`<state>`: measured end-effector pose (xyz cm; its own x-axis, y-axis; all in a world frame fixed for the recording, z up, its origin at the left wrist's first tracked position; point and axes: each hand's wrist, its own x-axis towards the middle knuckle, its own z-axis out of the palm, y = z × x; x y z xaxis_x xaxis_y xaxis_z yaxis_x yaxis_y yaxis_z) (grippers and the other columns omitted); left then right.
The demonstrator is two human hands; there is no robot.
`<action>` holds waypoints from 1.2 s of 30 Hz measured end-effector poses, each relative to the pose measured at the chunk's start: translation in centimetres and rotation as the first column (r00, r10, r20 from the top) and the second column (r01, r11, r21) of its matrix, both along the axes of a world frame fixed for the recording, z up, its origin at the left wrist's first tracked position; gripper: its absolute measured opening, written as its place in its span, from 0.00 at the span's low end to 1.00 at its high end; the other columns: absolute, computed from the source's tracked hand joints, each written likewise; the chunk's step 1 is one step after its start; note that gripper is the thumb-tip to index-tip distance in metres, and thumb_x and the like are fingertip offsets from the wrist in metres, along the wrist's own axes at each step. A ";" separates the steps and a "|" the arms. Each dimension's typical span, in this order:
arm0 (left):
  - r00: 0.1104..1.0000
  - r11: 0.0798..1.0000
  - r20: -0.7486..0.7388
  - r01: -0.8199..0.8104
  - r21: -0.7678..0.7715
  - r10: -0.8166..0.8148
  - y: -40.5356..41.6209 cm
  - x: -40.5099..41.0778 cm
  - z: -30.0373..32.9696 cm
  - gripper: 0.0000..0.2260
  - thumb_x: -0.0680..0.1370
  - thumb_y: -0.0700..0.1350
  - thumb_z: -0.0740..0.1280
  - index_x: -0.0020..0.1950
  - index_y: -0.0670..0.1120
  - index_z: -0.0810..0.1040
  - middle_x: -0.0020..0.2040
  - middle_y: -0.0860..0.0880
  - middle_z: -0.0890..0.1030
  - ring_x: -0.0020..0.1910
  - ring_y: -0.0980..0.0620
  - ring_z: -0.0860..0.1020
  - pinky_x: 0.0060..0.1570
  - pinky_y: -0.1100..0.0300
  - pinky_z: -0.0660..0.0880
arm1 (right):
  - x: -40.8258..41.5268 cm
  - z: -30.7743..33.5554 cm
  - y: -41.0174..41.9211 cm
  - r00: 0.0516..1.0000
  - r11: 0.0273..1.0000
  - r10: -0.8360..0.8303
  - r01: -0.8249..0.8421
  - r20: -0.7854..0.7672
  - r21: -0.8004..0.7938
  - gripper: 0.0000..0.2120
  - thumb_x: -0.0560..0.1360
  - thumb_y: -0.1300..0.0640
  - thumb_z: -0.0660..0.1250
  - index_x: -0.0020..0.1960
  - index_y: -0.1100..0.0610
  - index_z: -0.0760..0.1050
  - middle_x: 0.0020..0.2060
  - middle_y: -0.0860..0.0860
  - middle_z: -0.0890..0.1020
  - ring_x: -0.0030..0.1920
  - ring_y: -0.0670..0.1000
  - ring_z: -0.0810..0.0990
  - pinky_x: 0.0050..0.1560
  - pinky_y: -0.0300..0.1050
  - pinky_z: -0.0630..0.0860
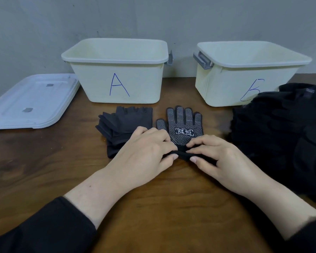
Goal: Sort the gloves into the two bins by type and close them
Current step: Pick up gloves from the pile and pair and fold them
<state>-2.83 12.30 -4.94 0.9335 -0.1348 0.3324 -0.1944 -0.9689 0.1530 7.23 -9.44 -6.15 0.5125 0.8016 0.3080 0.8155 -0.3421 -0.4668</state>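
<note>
A black glove with white grip dots lies flat on the wooden table, fingers pointing away from me. My left hand and my right hand both pinch its cuff at the near end. To its left sits a small stack of dark grey fingerless gloves; my left hand partly covers it. A big heap of black gloves fills the right side. Two open cream bins stand behind: bin A and bin B.
White lids lie stacked flat at the left, beside bin A. Grey latch handles hang on the bins' sides. A grey wall rises right behind the bins. Bare wood shows in front of my arms.
</note>
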 end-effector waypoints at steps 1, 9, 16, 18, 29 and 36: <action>1.000 1.000 -0.003 -0.005 -0.002 0.005 0.0 0.0 0.0 0.18 0.80 0.60 0.54 0.56 0.57 0.82 0.49 0.59 0.76 0.49 0.57 0.73 0.60 0.51 0.68 | -0.1 0.1 0.1 1.000 1.000 -0.007 0.007 0.009 0.021 0.13 0.79 0.49 0.66 0.58 0.52 0.84 0.58 0.38 0.78 0.61 0.42 0.76 0.62 0.40 0.73; 0.973 0.976 0.165 -0.134 -0.172 0.163 0.9 -0.4 1.5 0.19 0.82 0.58 0.56 0.65 0.52 0.79 0.53 0.57 0.81 0.54 0.56 0.77 0.61 0.51 0.71 | 1.1 5.6 2.5 0.950 0.945 -0.228 0.268 -0.213 0.186 0.06 0.80 0.57 0.68 0.48 0.47 0.82 0.38 0.40 0.83 0.39 0.42 0.81 0.44 0.34 0.76; 0.937 0.919 0.188 -0.224 -0.324 0.294 2.7 -0.9 2.0 0.16 0.83 0.54 0.58 0.63 0.50 0.81 0.53 0.55 0.82 0.55 0.56 0.77 0.60 0.57 0.69 | 6.9 13.1 6.8 0.912 0.922 -0.308 0.356 -0.270 0.150 0.05 0.80 0.57 0.67 0.48 0.50 0.81 0.40 0.53 0.84 0.37 0.53 0.86 0.56 0.56 0.81; 0.936 0.912 0.180 -0.230 -0.341 0.304 2.8 -1.0 2.1 0.16 0.82 0.54 0.59 0.63 0.50 0.81 0.53 0.55 0.82 0.55 0.56 0.77 0.61 0.55 0.70 | 7.9 14.5 7.6 0.905 0.902 -0.327 0.385 -0.273 0.194 0.05 0.81 0.57 0.66 0.48 0.50 0.80 0.40 0.51 0.83 0.37 0.52 0.86 0.57 0.57 0.81; 0.948 0.927 0.152 -0.227 -0.297 0.281 2.5 -1.0 1.8 0.13 0.83 0.51 0.62 0.64 0.51 0.80 0.56 0.54 0.82 0.56 0.54 0.77 0.60 0.56 0.68 | -0.1 3.5 2.8 0.968 0.959 -0.250 0.248 -0.003 0.141 0.06 0.80 0.58 0.69 0.53 0.48 0.82 0.44 0.38 0.83 0.48 0.37 0.81 0.52 0.35 0.76; 0.991 0.984 0.013 -0.127 -0.128 0.130 1.8 -0.4 1.0 0.15 0.81 0.56 0.60 0.64 0.54 0.80 0.58 0.58 0.79 0.58 0.54 0.74 0.63 0.54 0.64 | -1.5 0.1 0.9 0.989 0.990 -0.143 0.143 -0.040 0.003 0.09 0.79 0.54 0.70 0.58 0.50 0.83 0.61 0.38 0.80 0.68 0.35 0.72 0.71 0.33 0.66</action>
<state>-3.22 14.12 -3.94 0.9328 0.0299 0.3591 -0.0744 -0.9591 0.2731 5.69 -8.56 -6.07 0.6336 0.7175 0.2894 0.7392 -0.4511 -0.5000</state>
